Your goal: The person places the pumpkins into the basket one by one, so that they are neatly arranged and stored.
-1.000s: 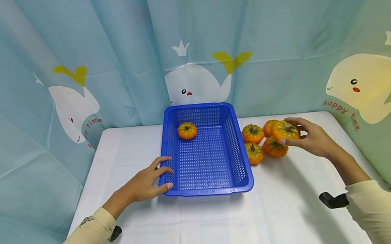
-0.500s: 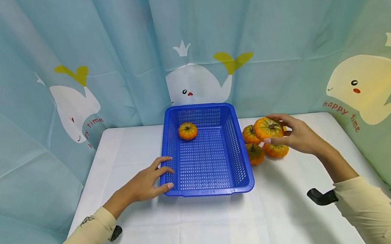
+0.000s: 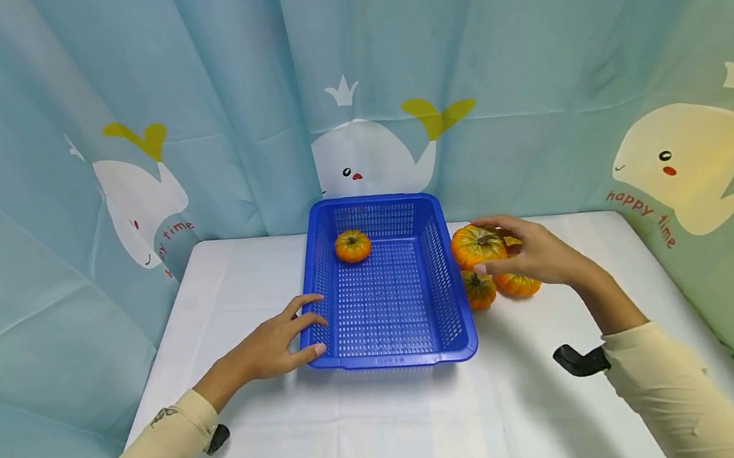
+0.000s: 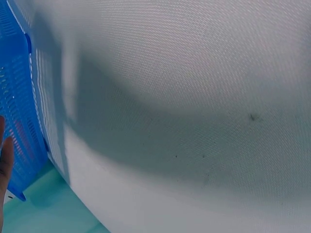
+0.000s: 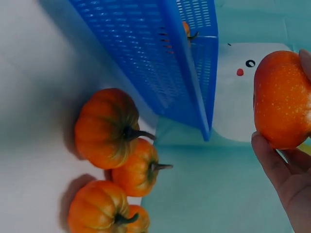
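The light blue curtain (image 3: pixel 521 19) bears red lettering (image 3: pixel 631 200): "happy time" reads in full below the pale yellow whale (image 3: pixel 683 153) at far right. Beside the white whale (image 3: pixel 141 206) at left, "time" follows letters ending in "py", the line's start lost at a fold. Marks on the blue basket's (image 3: pixel 455 355) near rim are too small to read.

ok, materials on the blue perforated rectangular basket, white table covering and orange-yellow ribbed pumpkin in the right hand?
Blue perforated basket: probably moulded plastic, slight sheen; regular slots, smooth rim.
White table covering: likely woven fabric, matte; fine weave shows up close.
Orange-yellow ribbed pumpkin in the right hand: satin, speckled skin; maybe painted foam or plastic, can't rule out real.
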`<state>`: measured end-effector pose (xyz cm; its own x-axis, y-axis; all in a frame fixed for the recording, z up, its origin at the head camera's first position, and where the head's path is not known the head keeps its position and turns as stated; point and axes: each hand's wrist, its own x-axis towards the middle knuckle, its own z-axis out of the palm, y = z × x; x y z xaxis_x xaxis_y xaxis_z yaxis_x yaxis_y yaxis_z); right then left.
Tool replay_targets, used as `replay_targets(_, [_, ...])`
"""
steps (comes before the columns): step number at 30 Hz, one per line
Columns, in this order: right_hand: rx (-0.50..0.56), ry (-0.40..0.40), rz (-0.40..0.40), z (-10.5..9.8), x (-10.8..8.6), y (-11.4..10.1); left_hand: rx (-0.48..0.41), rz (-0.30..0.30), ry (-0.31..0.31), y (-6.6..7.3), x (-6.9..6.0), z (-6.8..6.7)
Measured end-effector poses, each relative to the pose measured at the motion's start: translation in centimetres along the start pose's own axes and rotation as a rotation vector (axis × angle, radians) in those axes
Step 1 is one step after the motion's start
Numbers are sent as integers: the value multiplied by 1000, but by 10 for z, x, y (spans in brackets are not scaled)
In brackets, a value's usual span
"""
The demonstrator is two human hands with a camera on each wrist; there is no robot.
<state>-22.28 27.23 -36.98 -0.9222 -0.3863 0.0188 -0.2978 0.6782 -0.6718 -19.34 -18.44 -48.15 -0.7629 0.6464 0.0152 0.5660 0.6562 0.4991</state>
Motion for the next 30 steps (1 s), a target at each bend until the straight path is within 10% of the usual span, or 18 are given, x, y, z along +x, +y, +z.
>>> replay_targets(30, [63,-93,-26,22,38,-16,-11,8,5,-4,0,2])
